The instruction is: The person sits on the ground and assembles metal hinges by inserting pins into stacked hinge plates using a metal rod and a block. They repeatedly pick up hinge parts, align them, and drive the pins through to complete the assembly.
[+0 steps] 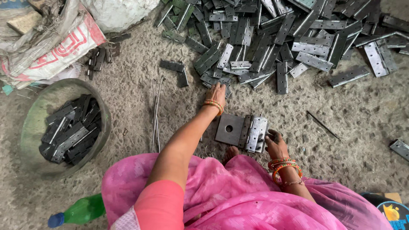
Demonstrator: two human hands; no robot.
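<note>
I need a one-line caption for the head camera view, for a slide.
Seated on the floor, left hand reaches into a pile of metal hinges while right hand steadies a hinge on a square steel block.

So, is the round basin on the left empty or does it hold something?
Not empty. The basin holds a heap of dark metal hinges covering most of its bottom, well below the rim.

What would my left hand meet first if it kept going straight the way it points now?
Most likely the pile of metal hinges: the left hand reaches away from the body and its fingertips are already at the pile's near edge, seemingly touching the closest pieces.
</note>
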